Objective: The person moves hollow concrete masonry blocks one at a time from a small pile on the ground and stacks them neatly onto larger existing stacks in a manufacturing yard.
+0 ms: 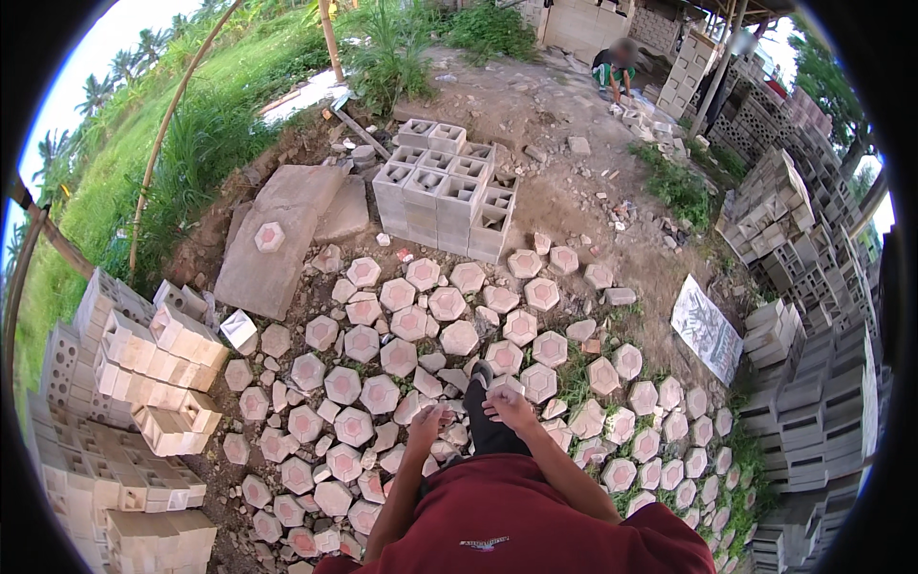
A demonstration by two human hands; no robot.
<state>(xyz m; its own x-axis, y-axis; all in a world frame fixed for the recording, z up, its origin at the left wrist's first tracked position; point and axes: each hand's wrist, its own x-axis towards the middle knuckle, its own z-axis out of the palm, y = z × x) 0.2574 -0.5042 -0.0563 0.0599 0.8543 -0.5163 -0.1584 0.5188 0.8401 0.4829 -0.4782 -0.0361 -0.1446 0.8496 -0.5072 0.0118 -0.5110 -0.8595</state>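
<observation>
Here, both hands low in front of the body: left hand (427,422) and right hand (508,408) empty, fingers loosely spread, gripping nothing, possibly swung out for balance. Directly beneath, hexagonal paving blocks (382,359) scattered flat on the dirt, a foot (481,374) planted among them. Stacked hollow blocks (442,187) beyond, well apart.

Empty hands (469,413) above hexagonal pavers (411,325)
</observation>
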